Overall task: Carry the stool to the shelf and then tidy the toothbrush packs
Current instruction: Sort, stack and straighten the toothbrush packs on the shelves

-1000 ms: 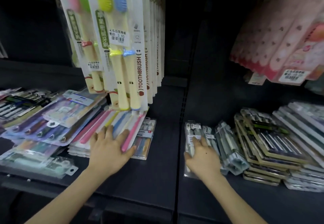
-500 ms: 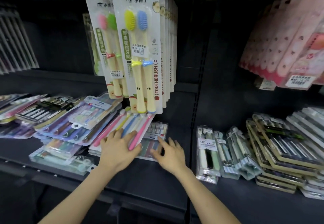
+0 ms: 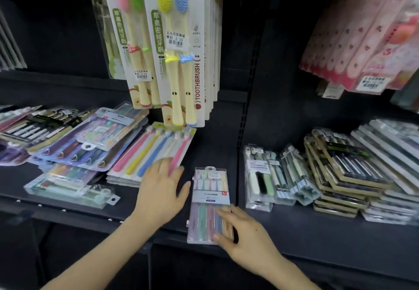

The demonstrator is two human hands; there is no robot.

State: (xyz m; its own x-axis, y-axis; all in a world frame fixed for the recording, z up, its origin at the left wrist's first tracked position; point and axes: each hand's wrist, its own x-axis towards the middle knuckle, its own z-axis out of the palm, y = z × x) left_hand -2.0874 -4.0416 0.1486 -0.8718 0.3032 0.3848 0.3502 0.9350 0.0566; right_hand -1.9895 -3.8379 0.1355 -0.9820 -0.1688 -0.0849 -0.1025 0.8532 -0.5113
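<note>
A: Entry: five-brush pack. Location?
B: Slid out from under pastel stack within the last half-second. Now flat at front edge of shelf.
A: Hands?
B: Right hand: fingers laid flat on pack's lower end, no clasp. Left hand: spread, steadying stack.
A: Meaning?
B: Pack likely freed for re-placing; tidying under way.

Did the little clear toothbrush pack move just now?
Yes. The clear pack slid toward the front edge of the shelf, out from the stack of long pastel brushes; the right hand touches it.
</note>
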